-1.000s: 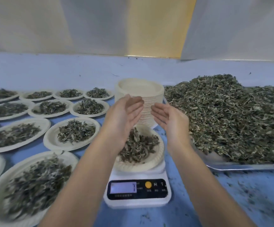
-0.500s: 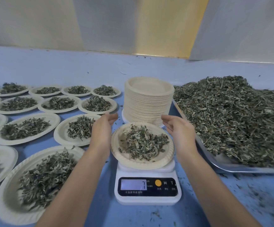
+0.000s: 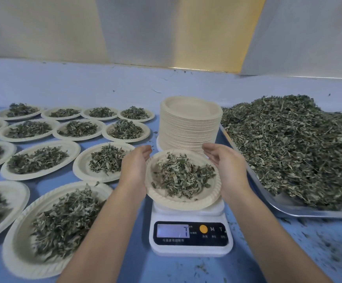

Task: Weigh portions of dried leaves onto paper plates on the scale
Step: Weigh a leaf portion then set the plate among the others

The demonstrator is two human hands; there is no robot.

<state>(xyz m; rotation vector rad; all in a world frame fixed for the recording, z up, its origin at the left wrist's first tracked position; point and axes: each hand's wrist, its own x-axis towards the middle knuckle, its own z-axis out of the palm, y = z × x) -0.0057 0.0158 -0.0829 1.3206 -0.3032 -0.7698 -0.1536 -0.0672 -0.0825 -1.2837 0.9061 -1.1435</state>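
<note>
A paper plate (image 3: 211, 198) heaped with dried leaves (image 3: 181, 177) sits over the white digital scale (image 3: 190, 245), whose display shows 7. My left hand (image 3: 134, 167) cups the plate's left rim and my right hand (image 3: 228, 167) cups its right rim, fingers curved round the edge. Both thumbs are hidden behind or under the plate. The plate tilts slightly toward me; I cannot tell whether it still rests on the scale's platform.
A tall stack of empty paper plates (image 3: 189, 123) stands just behind the scale. A metal tray (image 3: 284, 207) piled with loose dried leaves (image 3: 288, 144) fills the right. Several filled plates (image 3: 104, 162) cover the blue table (image 3: 308, 252) on the left.
My hands came down from above the plate and spread to its two sides, then closed in against its rim. The view shifted slightly left and nearer.
</note>
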